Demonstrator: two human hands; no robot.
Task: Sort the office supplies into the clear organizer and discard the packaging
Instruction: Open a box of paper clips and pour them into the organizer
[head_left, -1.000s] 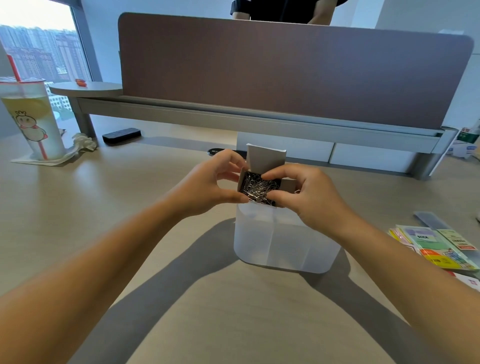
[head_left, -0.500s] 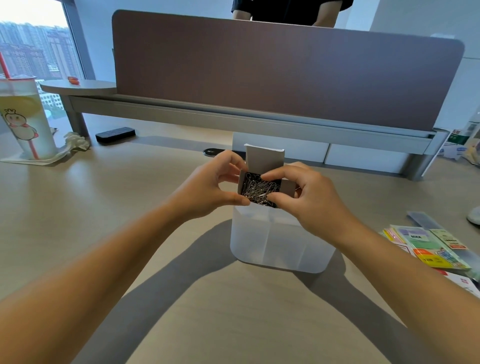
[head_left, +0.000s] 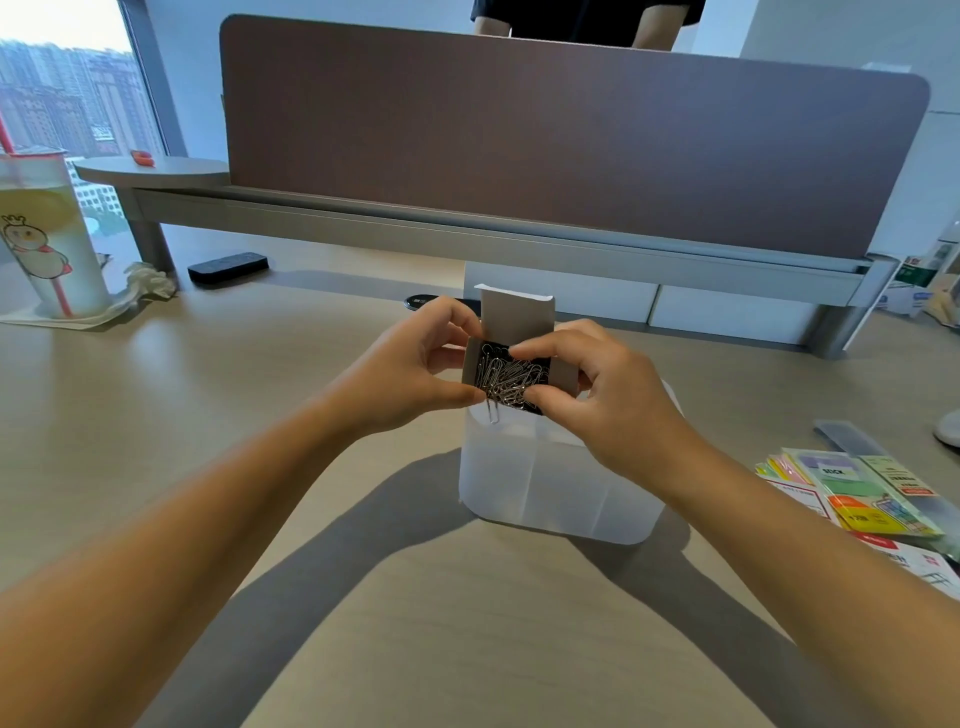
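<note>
The left hand (head_left: 410, 371) and right hand (head_left: 602, 395) both pinched the open paper clip box (head_left: 511, 358), tilted directly above the clear organizer (head_left: 550, 478) on the bench (head_left: 208, 415), one paper clip (head_left: 492, 410) hanging below their grip.

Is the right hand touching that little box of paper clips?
Touching. The head view shows the right hand pinching the box at its open end, forefinger and thumb against the cardboard.

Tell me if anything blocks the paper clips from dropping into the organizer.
Nothing visible does. The open box, held by both hands, sits right above the clear organizer, and one paper clip already hangs over its open top.
</note>
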